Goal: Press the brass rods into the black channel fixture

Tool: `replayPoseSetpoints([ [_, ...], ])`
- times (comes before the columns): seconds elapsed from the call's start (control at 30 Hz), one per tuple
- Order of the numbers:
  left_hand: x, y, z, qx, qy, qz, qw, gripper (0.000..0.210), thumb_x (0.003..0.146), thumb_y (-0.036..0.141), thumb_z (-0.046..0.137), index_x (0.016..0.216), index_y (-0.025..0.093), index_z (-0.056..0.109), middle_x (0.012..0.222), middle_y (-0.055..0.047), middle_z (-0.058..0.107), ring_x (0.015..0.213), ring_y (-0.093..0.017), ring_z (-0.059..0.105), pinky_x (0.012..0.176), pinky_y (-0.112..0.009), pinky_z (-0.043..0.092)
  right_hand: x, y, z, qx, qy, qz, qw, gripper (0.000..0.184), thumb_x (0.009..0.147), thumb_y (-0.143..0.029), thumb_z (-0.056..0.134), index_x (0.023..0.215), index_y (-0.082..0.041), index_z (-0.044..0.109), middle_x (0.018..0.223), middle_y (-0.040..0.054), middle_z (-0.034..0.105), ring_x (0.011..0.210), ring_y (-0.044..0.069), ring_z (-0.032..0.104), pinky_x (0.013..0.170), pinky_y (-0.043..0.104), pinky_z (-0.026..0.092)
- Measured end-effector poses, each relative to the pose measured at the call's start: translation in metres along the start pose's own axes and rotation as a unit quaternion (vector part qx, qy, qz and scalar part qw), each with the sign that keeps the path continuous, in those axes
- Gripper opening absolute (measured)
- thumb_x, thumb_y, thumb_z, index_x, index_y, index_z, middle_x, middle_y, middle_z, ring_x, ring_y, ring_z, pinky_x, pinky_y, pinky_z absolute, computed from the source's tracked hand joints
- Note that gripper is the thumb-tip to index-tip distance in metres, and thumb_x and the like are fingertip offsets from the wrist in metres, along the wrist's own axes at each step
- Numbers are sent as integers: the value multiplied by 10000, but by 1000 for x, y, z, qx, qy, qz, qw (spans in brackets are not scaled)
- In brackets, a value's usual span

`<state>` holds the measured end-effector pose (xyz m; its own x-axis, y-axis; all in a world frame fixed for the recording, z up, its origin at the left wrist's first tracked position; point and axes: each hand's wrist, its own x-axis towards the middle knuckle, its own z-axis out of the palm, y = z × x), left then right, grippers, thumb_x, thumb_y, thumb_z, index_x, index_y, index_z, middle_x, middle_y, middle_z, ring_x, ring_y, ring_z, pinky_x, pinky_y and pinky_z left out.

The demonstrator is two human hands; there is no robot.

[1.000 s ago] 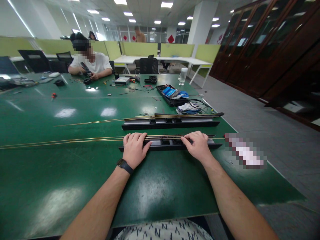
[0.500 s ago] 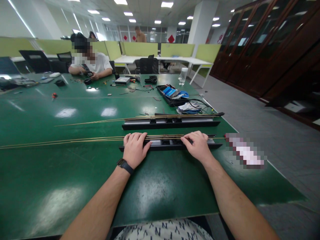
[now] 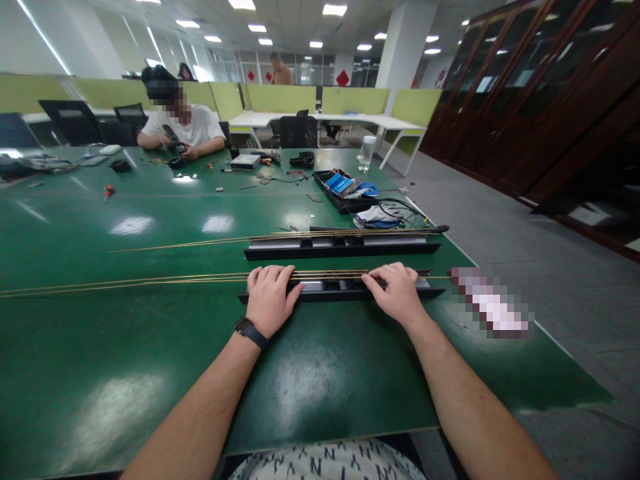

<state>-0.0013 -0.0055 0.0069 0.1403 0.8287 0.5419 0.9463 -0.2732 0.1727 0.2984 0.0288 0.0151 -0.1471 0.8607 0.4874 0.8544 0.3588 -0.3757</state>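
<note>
A long black-and-silver rail [image 3: 345,295] lies across the green table in front of me, with thin gold rods [image 3: 327,275] running lengthwise along its far side. Draped over the rail's left part, my left hand [image 3: 271,298] has its fingers curled over the rods and far edge, the thumb bent at the near side. My right hand [image 3: 395,291] is closed near the right end, thumb and index finger pinching at a gold rod; the exact contact is partly hidden. The rods stick out far to the left past my left hand. Just beyond lies a second, similar rail [image 3: 345,248] with its own gold rods.
Behind the second rail are a black tray [image 3: 340,200] with blue items, gloves [image 3: 377,216] and cables. A blurred pinkish packet [image 3: 490,303] lies near the table's right edge. Across the table [image 3: 165,320] a person [image 3: 183,130] handles a dark device; a clear jug [image 3: 367,153] stands far right.
</note>
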Motion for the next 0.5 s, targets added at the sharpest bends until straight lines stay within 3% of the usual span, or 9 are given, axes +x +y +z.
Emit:
replayPoseSetpoints([
  [0.5,0,1,-1,-1,5,-1,1000,370,977,454,564,1252,218,641,1167,-114,710,1156,-297,602,1087,-501,327,1,-1,-1,6,-5,1,1000,286,930,-462,601,781,-246,715,867,25,756,961,235,593,897,435,273],
])
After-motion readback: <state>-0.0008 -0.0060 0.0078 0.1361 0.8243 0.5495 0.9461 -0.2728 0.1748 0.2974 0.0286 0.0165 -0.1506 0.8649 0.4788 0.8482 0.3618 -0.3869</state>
